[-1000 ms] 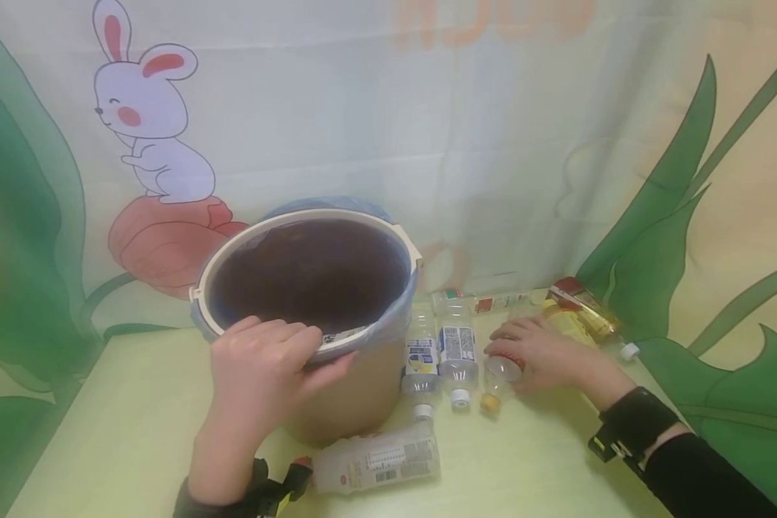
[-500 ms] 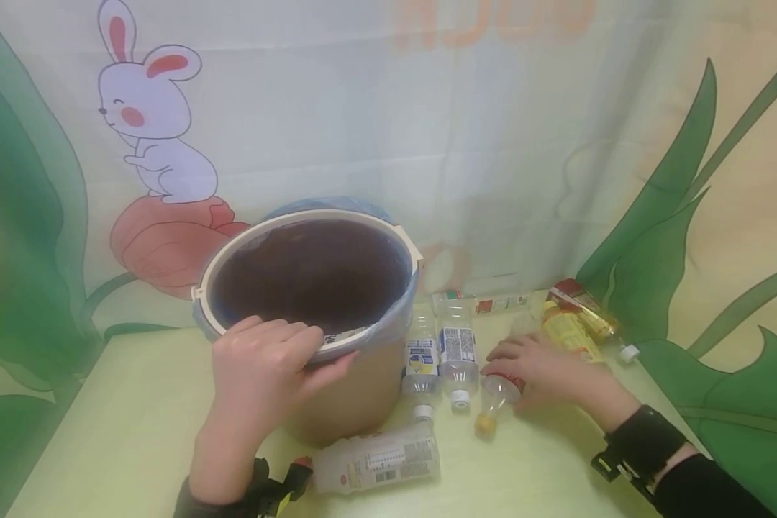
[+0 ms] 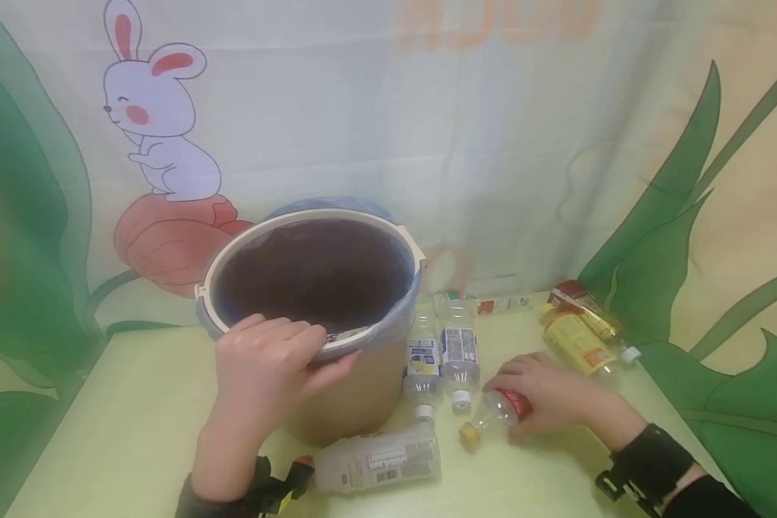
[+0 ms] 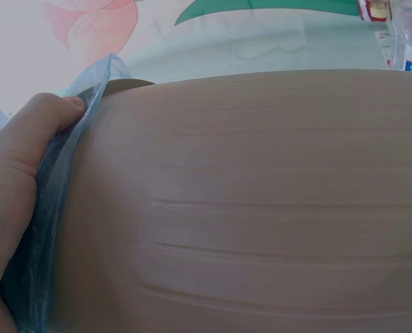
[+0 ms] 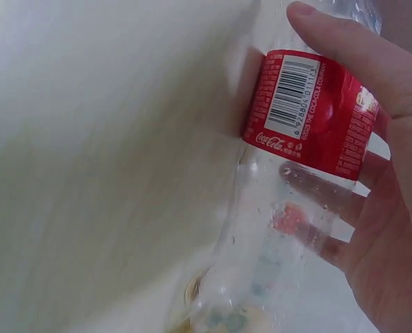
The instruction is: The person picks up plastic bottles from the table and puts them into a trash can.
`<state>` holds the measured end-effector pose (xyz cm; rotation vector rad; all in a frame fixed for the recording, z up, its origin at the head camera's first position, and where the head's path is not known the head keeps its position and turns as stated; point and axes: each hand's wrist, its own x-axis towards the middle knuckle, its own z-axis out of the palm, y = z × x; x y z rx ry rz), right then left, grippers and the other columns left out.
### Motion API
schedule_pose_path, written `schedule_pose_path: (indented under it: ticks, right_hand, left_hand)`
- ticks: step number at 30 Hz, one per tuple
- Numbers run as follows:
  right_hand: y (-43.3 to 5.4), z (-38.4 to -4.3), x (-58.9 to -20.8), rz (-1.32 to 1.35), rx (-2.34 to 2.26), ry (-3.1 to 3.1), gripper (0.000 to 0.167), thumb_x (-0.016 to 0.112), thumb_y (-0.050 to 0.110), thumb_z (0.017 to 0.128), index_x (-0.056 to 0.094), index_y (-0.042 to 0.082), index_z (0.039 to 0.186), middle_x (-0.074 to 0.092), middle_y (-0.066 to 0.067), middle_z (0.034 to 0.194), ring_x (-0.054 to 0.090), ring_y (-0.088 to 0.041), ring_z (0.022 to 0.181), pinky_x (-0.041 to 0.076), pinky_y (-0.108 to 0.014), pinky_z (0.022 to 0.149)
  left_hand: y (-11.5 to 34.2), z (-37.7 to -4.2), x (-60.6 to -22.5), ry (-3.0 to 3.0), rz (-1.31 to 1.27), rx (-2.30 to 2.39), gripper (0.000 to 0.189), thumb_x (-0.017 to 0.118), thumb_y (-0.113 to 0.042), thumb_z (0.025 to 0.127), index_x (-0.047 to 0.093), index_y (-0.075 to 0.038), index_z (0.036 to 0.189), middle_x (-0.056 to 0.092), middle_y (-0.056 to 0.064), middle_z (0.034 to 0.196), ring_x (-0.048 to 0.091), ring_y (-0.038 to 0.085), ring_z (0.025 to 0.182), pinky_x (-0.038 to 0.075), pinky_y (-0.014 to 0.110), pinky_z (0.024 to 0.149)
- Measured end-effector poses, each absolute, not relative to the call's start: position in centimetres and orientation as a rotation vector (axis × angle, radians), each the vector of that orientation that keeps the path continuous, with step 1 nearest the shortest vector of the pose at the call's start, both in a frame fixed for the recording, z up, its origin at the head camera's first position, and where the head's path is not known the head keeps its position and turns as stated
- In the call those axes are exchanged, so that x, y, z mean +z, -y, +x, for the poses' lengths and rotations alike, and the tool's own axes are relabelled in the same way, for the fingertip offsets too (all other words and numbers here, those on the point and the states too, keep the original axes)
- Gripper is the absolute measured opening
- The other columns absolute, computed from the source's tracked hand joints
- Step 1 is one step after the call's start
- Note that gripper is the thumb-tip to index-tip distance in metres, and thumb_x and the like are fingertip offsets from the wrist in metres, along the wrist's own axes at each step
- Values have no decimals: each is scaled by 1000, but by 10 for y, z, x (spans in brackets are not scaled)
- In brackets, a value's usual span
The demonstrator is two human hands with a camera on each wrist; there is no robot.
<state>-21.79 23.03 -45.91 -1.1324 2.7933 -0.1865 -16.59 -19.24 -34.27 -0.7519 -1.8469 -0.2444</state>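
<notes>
My left hand (image 3: 265, 374) grips the near rim of a brown trash bin (image 3: 343, 403), fingers over the edge and thumb outside. In the left wrist view the thumb presses the blue liner bag (image 4: 43, 229) against the bin. To the right, my right hand (image 3: 550, 396) holds a clear Coca-Cola bottle (image 3: 505, 406) with a red label and yellow cap. The right wrist view has the thumb on one side of the bottle (image 5: 310, 111) and fingers seen through the plastic. The bottle lies low over the table, its cap towards the bin.
Two clear bottles with white caps (image 3: 422, 360) (image 3: 460, 352) lie right of the bin. A whitish bottle (image 3: 382, 460) lies in front of it. Yellow-labelled (image 3: 576, 342) and red-labelled (image 3: 573, 295) bottles lie at the far right. Another clear bottle (image 3: 501, 306) lies along the printed backdrop (image 3: 337, 108).
My right hand has drawn the Coca-Cola bottle a little nearer, and its capped end has swung left. The left hand keeps its grip on the rim.
</notes>
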Motion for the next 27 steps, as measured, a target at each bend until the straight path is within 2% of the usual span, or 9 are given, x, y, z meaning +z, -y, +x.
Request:
schedule_pose_path:
  ticks: [5,11,16,21,27]
  right_hand:
    - [-232,-214,-462,-992,-255,-2754,64,96,42,81,70,31,138,67,7,131,61,-20,117,48,-55,106]
    - [-235,-212,-466,-988,-265,-2749,65,94,49,80,69,32,138,66,7,128,60,-14,108,51,-47,97]
    - [-239,-208,-468,-978,-294,-2752,66,93,56,81,68,32,138,66,9,126,60,-13,107,54,-44,93]
    - [-244,-207,-466,-969,-356,-2748,66,91,58,83,69,29,137,65,12,125,60,-10,107,55,-43,96]
    - [-251,-206,-455,-923,-449,-2765,62,89,58,85,68,28,135,64,16,119,59,-7,102,55,-35,89]
  left_hand:
    - [192,-166,-341,1843,-755,-243,63,56,-56,108,36,-18,62,33,-6,52,29,16,43,29,35,47]
    - [193,-165,-341,1857,-752,-245,64,55,-57,108,38,-17,61,34,-4,51,31,17,43,30,35,47]
    - [193,-165,-342,1851,-753,-244,63,56,-57,108,37,-17,62,34,-5,51,30,16,43,29,35,47]
    - [192,-166,-342,1849,-753,-245,64,55,-57,108,37,-17,62,33,-5,52,30,16,43,29,35,47]
    - [192,-165,-342,1856,-755,-244,64,55,-58,108,38,-17,62,34,-5,51,30,16,43,30,35,47]
